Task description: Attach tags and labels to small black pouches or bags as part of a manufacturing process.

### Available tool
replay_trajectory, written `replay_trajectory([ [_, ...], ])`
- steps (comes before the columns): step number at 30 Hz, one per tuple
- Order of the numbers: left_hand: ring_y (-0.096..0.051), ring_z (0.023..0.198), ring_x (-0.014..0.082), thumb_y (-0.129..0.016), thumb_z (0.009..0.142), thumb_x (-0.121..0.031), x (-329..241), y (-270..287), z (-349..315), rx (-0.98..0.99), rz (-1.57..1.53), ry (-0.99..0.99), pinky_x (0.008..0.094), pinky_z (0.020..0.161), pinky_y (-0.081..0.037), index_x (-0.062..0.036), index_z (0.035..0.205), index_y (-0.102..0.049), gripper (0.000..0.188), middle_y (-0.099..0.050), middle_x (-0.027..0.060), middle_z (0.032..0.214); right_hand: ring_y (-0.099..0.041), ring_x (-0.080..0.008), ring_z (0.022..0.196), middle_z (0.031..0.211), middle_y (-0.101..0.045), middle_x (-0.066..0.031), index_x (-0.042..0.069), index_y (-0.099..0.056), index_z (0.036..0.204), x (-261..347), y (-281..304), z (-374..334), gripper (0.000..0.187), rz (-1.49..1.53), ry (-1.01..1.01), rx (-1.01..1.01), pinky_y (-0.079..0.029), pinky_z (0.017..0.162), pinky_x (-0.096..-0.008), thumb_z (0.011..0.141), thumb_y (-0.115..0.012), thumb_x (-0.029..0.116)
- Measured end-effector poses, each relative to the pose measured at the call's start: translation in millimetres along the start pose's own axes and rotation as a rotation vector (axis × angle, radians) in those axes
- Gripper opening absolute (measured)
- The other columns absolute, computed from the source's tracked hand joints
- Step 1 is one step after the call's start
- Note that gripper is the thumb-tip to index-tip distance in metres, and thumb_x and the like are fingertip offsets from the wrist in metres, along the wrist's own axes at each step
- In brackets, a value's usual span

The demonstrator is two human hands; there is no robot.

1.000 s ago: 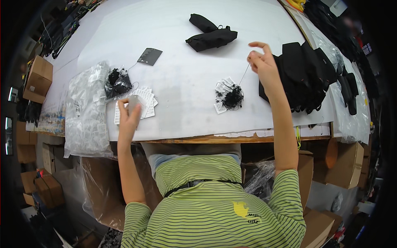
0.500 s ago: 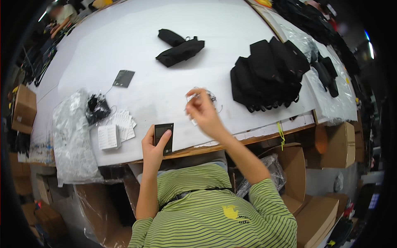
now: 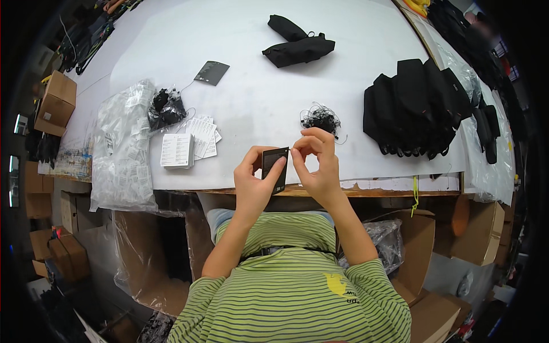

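My left hand (image 3: 251, 183) grips a small black card (image 3: 271, 156) upright at the table's front edge, thumb laid across its face. At the card's upper right corner, my right hand (image 3: 321, 174) closes thumb and forefinger in a pinch. What sits between those fingertips is too small to make out. Just beyond the right hand lies a tangle of thin black strings (image 3: 321, 118). A stack of white printed cards (image 3: 176, 150) stands to the left, with more fanned beside it. Farther back is another dark card (image 3: 212, 73) with a thin string at its corner.
Black fabric pouches (image 3: 409, 108) are piled at the right, and two more pouches (image 3: 298, 51) lie at the back. On the left are a clear plastic bag (image 3: 123, 148) and a bundle of black strings (image 3: 167, 108). Open cardboard boxes (image 3: 417, 246) stand below the table edge.
My right hand has come from beside the string tangle to the card's corner, its fingers now pinched. The card is raised and turned in my left hand. The whole view has shifted.
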State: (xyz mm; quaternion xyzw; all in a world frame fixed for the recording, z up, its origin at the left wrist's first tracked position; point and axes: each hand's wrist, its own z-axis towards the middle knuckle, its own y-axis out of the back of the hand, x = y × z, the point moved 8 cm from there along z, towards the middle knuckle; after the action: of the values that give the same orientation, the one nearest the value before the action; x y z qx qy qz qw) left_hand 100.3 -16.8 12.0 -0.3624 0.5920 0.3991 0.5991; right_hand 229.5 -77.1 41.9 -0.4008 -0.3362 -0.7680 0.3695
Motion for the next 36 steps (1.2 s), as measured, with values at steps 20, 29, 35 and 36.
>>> replay_trajectory([
  [20,-0.056,0.078,0.0051,-0.056,0.092,-0.012,32.8,-14.7,0.9,0.448,-0.351,0.268,0.0196,0.07,-0.045,0.0001,0.099,-0.059,0.014,-0.061,0.0004,0.086,-0.054,-0.0063,0.068,0.076,-0.058,-0.0009,0.0,-0.057,0.086,-25.7,-4.2,-9.6,0.008,0.173,-0.296,0.233,-0.043,0.062,-0.0204,0.085,-0.064,0.004],
  [29,-0.057,0.073,0.0084,-0.059,0.089,-0.006,16.5,-24.4,11.9,0.4,-0.208,0.033,0.0227,0.068,-0.047,0.0017,0.087,-0.058,0.008,-0.059,0.003,0.08,-0.041,-0.0025,0.048,0.058,-0.047,0.0063,0.006,-0.054,0.092,-60.3,-13.3,-28.1,0.012,0.748,-0.586,0.315,-0.028,0.045,-0.0194,0.092,-0.06,0.017],
  [35,-0.057,0.074,0.0095,-0.058,0.09,-0.008,28.6,-40.9,58.4,0.368,-0.142,0.019,0.0243,0.068,-0.047,0.0009,0.09,-0.058,0.009,-0.059,0.0033,0.083,-0.04,-0.0015,0.046,0.057,-0.045,0.0061,0.007,-0.056,0.088,-97.8,-10.0,-37.7,0.014,0.807,-0.795,0.409,-0.026,0.041,-0.0182,0.091,-0.06,0.02],
  [36,-0.057,0.079,0.0112,-0.059,0.089,-0.009,32.1,-56.8,76.6,0.466,-0.007,-0.056,0.0258,0.069,-0.048,0.0002,0.092,-0.058,0.01,-0.059,0.0042,0.086,-0.038,-0.0014,0.044,0.059,-0.047,0.006,0.007,-0.057,0.085,-117.2,-0.2,-41.5,0.012,0.904,-0.813,0.289,-0.025,0.04,-0.0176,0.088,-0.062,0.017],
])
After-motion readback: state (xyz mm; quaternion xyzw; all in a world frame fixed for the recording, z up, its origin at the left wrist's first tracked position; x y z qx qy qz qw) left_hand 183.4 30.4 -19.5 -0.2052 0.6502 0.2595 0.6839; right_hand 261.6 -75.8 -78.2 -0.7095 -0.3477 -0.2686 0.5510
